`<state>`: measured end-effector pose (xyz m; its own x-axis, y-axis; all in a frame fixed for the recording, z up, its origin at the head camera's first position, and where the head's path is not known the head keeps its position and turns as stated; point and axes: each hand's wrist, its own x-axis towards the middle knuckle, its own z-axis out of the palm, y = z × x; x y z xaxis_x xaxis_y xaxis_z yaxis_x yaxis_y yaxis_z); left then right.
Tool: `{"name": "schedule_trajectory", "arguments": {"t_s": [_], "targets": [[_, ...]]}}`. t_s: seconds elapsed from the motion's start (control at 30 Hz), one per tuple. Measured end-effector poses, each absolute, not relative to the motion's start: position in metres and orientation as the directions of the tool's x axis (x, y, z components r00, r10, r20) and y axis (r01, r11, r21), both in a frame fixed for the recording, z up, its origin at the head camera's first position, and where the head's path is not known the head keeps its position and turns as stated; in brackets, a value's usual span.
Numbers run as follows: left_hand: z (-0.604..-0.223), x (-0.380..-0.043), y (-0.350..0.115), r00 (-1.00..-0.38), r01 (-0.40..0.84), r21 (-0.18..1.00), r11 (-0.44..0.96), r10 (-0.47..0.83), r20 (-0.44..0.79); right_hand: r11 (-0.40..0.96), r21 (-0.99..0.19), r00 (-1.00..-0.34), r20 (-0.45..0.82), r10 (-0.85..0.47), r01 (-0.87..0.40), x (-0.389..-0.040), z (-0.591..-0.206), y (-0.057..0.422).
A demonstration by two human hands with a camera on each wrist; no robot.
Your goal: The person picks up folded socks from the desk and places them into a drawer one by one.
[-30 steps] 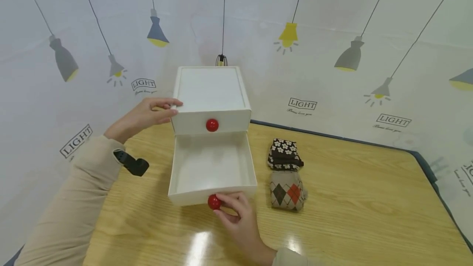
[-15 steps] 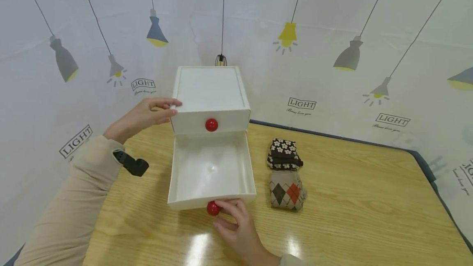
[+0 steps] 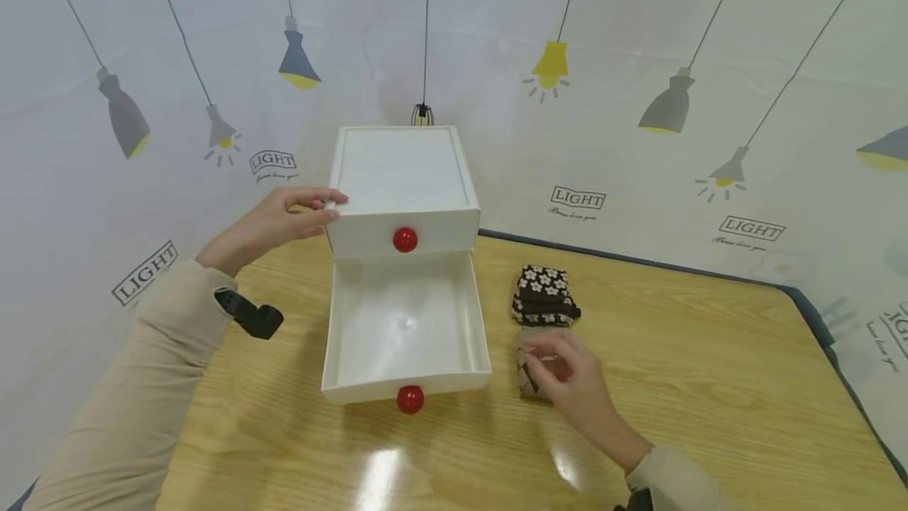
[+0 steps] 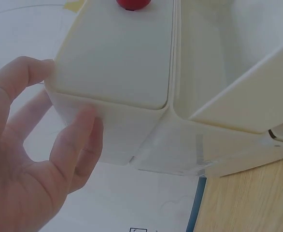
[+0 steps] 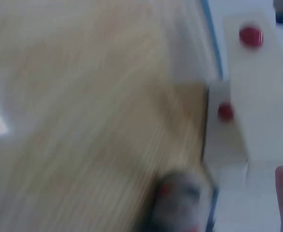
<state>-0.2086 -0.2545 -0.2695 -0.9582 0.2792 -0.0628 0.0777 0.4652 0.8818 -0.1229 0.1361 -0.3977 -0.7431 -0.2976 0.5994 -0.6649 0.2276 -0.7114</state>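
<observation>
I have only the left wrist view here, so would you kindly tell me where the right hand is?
Observer: In the head view, the right hand is over the folded argyle socks; whether it touches them I cannot tell.
Operator: Thank you; what else lies close to those socks?
Observer: Folded dark socks with white flowers, just beyond them on the wooden table.
Operator: And does the open lower drawer have a knob?
Observer: Yes, a round red knob on its front, with no hand on it.

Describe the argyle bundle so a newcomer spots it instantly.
Look on the table, right of the white drawer unit. The argyle bundle is the nearer of two, partly hidden by the right hand. It has diamonds; the farther bundle, white flowers.
</observation>
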Motion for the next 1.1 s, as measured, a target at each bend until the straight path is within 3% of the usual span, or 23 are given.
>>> {"name": "schedule_trajectory", "arguments": {"t_s": [0.13,0.23,0.37,0.73,1.1], "targets": [[-0.268,-0.209,-0.254,-0.959,0.064,0.879,0.472,0.274,-0.078,0.382,-0.728,-0.822,0.506,-0.263,-0.57,-0.149,-0.41,0.17],[-0.268,-0.21,-0.253,-0.959,0.062,0.877,0.476,0.272,-0.08,0.482,-0.763,-0.902,0.353,-0.248,-0.431,-0.158,-0.412,0.186],[-0.268,-0.21,-0.253,-0.959,0.061,0.875,0.48,0.27,-0.081,0.546,-0.794,-0.958,0.154,-0.243,-0.266,-0.163,-0.415,0.196],[-0.266,-0.207,-0.253,-0.958,0.077,0.88,0.469,0.278,-0.064,0.54,-0.84,-0.972,-0.07,-0.222,-0.063,-0.172,-0.425,0.205],[-0.268,-0.205,-0.254,-0.959,0.083,0.879,0.469,0.277,-0.057,0.548,-0.836,-0.971,-0.123,-0.203,-0.009,-0.178,-0.434,0.204]]}}
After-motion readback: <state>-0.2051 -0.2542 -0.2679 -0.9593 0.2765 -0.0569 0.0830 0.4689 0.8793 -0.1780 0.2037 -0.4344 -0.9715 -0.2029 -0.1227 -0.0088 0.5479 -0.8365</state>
